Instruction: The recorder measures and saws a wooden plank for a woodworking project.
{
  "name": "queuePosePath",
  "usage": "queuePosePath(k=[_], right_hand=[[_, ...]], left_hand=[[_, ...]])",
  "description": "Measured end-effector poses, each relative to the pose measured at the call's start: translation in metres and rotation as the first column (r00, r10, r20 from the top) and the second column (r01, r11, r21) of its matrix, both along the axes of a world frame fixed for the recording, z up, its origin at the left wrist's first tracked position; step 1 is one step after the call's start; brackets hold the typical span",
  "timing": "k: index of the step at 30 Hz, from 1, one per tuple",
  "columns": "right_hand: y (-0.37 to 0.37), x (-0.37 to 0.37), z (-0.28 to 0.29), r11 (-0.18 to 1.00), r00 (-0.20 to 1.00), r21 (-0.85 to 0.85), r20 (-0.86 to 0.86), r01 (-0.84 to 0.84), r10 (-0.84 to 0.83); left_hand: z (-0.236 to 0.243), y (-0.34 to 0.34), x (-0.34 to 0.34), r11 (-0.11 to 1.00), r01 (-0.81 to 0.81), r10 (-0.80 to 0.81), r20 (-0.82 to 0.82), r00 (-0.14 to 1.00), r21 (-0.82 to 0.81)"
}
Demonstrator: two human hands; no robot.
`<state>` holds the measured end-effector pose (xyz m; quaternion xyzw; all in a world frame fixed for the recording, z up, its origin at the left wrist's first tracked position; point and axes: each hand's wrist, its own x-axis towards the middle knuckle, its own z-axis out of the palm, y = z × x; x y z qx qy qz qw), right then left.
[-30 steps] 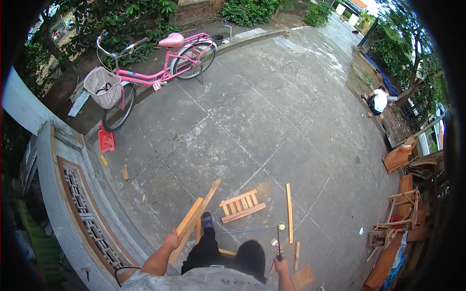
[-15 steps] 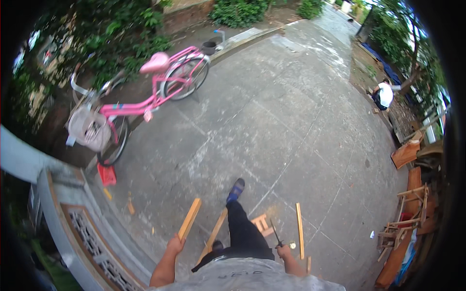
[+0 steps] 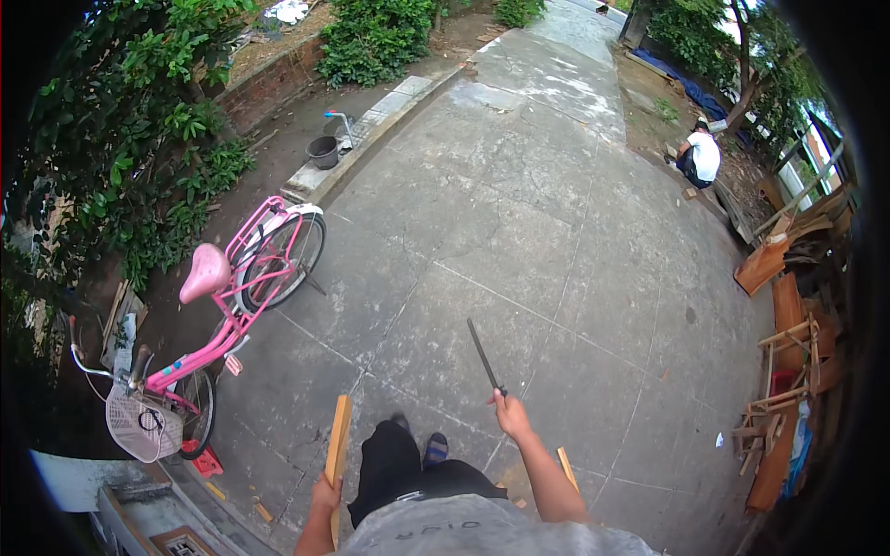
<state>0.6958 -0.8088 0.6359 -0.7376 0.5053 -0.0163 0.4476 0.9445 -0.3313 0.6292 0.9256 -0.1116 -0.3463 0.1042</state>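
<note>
My left hand (image 3: 324,496) is closed round a squared length of light wood (image 3: 337,435), which points forward and slightly right. In my right hand (image 3: 510,413) is a long, dark, narrow-bladed tool (image 3: 484,354); its exact kind does not show. The tool reaches forward and left over the concrete, apart from the wood. My feet (image 3: 436,450) are on the concrete between the two hands. Another wooden strip (image 3: 567,469) lies on the ground beside my right forearm, which partly hides it.
A pink bicycle (image 3: 213,343) with a white basket stands left, a red dustpan-like thing (image 3: 206,461) below it. Beyond are a dark bucket (image 3: 323,152) and a concrete curb (image 3: 371,127). Right, wooden planks and frames (image 3: 788,371) are piled. A person in white (image 3: 703,156) crouches far right.
I have stepped forward, and the bicycle now sits farther left and lower. My right hand has risen forward with the dark tool. The wooden strips on the ground have mostly passed from view.
</note>
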Motion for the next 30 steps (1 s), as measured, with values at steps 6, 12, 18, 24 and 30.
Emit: queuePosePath(k=[6, 12, 18, 24, 30], right_hand=[[-0.133, 0.094, -0.024, 0.979, 0.979, -0.059, 0.066, 0.195, -0.191], [-0.146, 0.043, -0.127, 0.752, 0.784, 0.252, -0.332, 0.609, -0.524], [-0.212, 0.151, -0.059, 0.789, 0.706, 0.187, -0.595, 0.586, -0.383], [-0.392, 0.175, -0.189, 0.898, 0.649, 0.108, -0.728, 0.426, -0.22], [-0.715, 0.503, -0.098, 0.828, 0.864, 0.25, -0.098, 0.502, -0.494]], left_hand=[[-0.055, -0.179, 0.164, 0.994, 0.086, -0.09, -0.051, 0.995, -0.073], [-0.053, -0.376, 0.334, 0.98, 0.167, -0.18, -0.118, 0.977, -0.111], [-0.046, -0.564, 0.488, 0.958, 0.278, -0.283, -0.066, 0.957, -0.071], [-0.044, -0.723, 0.587, 0.961, 0.269, -0.276, -0.106, 0.955, -0.069], [0.001, -0.871, 0.686, 0.952, 0.304, -0.305, -0.112, 0.946, -0.024]])
